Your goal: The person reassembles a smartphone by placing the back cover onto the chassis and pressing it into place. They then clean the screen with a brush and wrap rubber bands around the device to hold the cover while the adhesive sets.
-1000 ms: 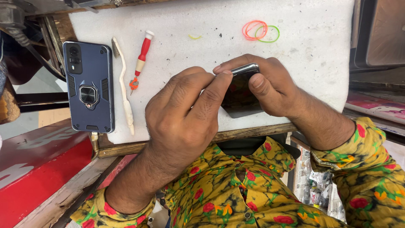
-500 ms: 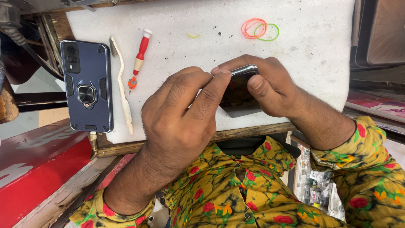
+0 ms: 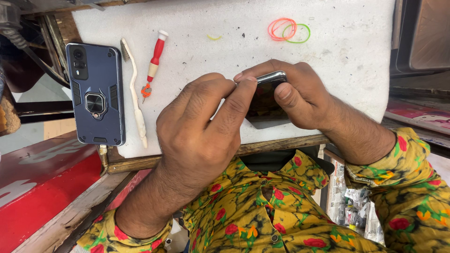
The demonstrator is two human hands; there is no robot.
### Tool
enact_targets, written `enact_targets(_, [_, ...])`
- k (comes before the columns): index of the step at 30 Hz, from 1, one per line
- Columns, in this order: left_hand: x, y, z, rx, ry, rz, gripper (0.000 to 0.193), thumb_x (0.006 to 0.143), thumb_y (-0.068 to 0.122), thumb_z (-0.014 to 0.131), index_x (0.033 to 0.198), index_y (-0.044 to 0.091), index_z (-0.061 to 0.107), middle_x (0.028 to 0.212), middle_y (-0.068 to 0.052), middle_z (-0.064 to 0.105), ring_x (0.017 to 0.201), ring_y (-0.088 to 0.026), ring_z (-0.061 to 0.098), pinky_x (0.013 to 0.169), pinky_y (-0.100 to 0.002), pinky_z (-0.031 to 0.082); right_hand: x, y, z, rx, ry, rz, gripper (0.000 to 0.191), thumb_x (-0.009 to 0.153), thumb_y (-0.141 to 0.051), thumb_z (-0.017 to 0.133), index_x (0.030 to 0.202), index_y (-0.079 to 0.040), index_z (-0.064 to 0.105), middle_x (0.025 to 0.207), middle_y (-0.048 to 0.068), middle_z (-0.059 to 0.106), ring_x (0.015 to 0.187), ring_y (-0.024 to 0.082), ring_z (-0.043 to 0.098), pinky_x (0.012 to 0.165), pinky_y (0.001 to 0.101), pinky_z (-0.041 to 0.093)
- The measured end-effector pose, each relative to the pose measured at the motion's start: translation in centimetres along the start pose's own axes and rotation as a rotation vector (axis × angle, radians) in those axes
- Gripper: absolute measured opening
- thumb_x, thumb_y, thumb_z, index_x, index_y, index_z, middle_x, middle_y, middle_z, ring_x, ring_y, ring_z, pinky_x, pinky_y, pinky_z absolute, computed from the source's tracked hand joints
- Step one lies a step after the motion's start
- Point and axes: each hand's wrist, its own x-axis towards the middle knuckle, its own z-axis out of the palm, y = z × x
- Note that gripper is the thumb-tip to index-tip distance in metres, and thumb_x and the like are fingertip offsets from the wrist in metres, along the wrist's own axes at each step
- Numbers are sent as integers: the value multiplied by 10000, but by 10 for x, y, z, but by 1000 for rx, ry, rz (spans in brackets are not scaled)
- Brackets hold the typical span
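Both hands are locked onto one dark phone (image 3: 263, 105) at the near edge of the white work mat (image 3: 342, 70) — the right hand (image 3: 300, 96) wraps over its top end, fingers curled across the shiny metal rim, thumb pressed on the dark glass. Left hand (image 3: 201, 136) comes in from the other side, thumb and forefinger pinched tight against the same upper corner of the phone, right where the silver edge shows. Whether anything small sits between those pinched fingertips, I cannot tell — the knuckles cover it. The phone lies tilted under the hands, its lower end resting on the mat just above the wooden edge (image 3: 281, 145) of the bench.

Over at the mat's left edge lies a second phone in a dark blue rugged case (image 3: 96, 93), back up, ring holder in the middle. Just beside it — a cream-coloured toothbrush (image 3: 135, 93) stretched along the mat, bristles toward the far side. Next to that, a red-handled screwdriver (image 3: 154, 61) with a white cap, tip pointing toward the near edge. Up by the far right corner, two rubber bands (image 3: 288, 30), one orange-pink and one green, overlapping. A small yellow scrap (image 3: 214, 37) sits near the far edge. Yellow floral sleeves (image 3: 408, 187) frame the bottom of the view.
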Motion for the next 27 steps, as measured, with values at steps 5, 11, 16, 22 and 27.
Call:
enact_targets(5, [4, 2, -3, 52, -42, 54, 313, 884, 19, 758, 1188, -30, 703, 987, -107, 583, 958, -273, 685, 768, -382, 594, 0, -2, 0, -24, 10, -13, 673, 1173, -587, 307, 1360, -10, 597, 1165, 120, 742, 1023, 212, 762, 914, 307, 591])
enact_targets(11, [4, 3, 9, 273, 46, 220, 246, 908, 38, 731, 1142, -38, 718, 987, -100, 584, 992, -264, 682, 822, -373, 621, 0, -2, 1, -52, 41, 24, 708, 1145, -610, 299, 1373, -10, 598, 1072, 98, 743, 965, 190, 747, 876, 309, 591])
enact_targets(16, [-1, -1, 16, 221, 95, 184, 275, 873, 10, 734, 1142, -43, 720, 973, -109, 602, 966, -273, 687, 800, -382, 621, -1, 1, 2, -40, 57, 44, 722, 1135, -617, 298, 1372, -9, 606, 1074, 97, 743, 944, 175, 735, 866, 303, 585])
enact_targets(22, [-9, -2, 6, -98, 81, -63, 377, 902, -92, 765, 1255, 12, 681, 1053, -97, 613, 951, -258, 670, 812, -378, 582, -1, 2, 0, 22, 27, 23, 728, 1143, -622, 314, 1347, 18, 596, 1158, 127, 736, 1058, 208, 748, 961, 330, 594])
enact_targets(27, [-11, -2, -1, -121, 34, -121, 396, 882, -85, 788, 1243, 39, 683, 1037, -86, 619, 954, -260, 666, 781, -363, 565, -1, 1, 0, 16, 20, 25, 741, 1143, -634, 309, 1333, 17, 608, 1173, 134, 735, 1085, 221, 747, 981, 339, 593])
